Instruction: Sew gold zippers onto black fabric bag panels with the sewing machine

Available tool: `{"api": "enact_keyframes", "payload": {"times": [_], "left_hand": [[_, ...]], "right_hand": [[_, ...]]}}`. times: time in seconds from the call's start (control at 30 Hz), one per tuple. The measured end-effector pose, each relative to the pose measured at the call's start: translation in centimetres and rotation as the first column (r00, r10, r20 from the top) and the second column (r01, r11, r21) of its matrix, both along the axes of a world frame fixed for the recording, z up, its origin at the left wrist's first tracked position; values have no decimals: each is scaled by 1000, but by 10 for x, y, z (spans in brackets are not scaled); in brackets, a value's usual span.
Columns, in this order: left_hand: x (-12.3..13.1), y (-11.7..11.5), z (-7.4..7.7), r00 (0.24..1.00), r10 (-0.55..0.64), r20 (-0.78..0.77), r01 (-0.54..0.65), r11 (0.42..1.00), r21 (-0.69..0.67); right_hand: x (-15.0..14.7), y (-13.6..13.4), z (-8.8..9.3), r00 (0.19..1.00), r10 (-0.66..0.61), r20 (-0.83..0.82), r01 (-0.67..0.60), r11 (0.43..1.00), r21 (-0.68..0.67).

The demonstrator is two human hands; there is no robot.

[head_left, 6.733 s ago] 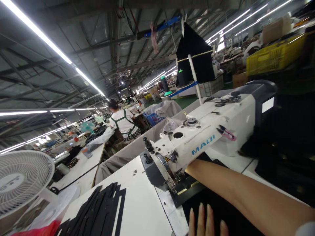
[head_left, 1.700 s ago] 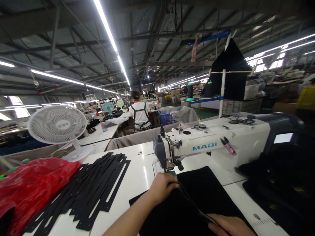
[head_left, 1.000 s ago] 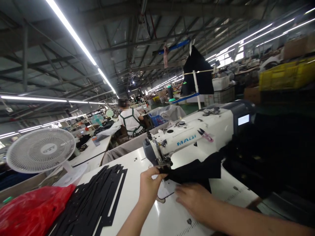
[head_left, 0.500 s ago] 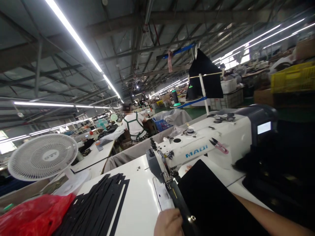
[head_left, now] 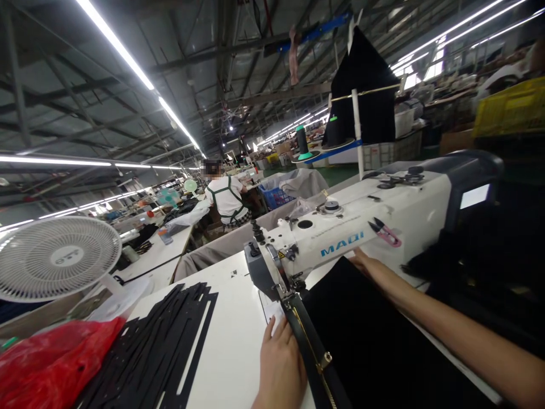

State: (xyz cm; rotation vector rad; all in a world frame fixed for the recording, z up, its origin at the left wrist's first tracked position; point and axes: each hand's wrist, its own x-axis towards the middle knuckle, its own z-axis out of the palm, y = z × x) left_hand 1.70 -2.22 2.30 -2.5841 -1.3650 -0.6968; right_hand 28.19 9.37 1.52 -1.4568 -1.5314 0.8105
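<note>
A black fabric panel (head_left: 361, 335) lies under the head of a white sewing machine (head_left: 340, 241). Along the panel's left edge runs a zipper (head_left: 313, 347) with gold teeth and a metal slider, its far end at the presser foot (head_left: 287, 295). My left hand (head_left: 281, 355) rests flat on the white table with fingers stretched forward, touching the zipper's left side just in front of the foot. Beyond the panel, my right hand (head_left: 361, 260) reaches beneath the machine arm; its fingers are mostly hidden there.
Black strips (head_left: 157, 341) are piled on the left, beside a red plastic bag (head_left: 55, 363) and a white fan (head_left: 63, 258). Pink-handled thread snips (head_left: 385, 233) sit on the machine body. A person (head_left: 227, 196) works farther ahead.
My left hand has gone from curled fingers to lying stretched out, farther forward along the zipper. The right hand has shifted right, away from the presser foot. The camera view has moved slightly.
</note>
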Motion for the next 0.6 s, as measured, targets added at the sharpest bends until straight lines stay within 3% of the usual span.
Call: {"api": "enact_keyframes", "payload": {"times": [0.07,0.13,0.27,0.47,0.53,0.6], "left_hand": [[3,0,1,1000,25,12,-25,1000,-9],[6,-1,3,997,75,-16,-75,997,-36],[10,-4,8,983,161,-83,-166,984,-59],[7,-11,6,972,231,51,-235,966,109],[5,-10,4,987,160,36,-163,972,170],[3,-7,0,998,54,-16,-50,979,199]], "right_hand": [[-2,-4,1,942,43,333,-59,998,38],[-8,-10,-1,813,30,582,-82,995,63],[-17,-16,-5,691,11,722,-91,993,71],[-25,-39,9,565,-52,823,-188,964,190],[-22,-58,20,567,-107,817,-304,894,329],[-6,-75,37,623,-180,761,-439,725,531]]}}
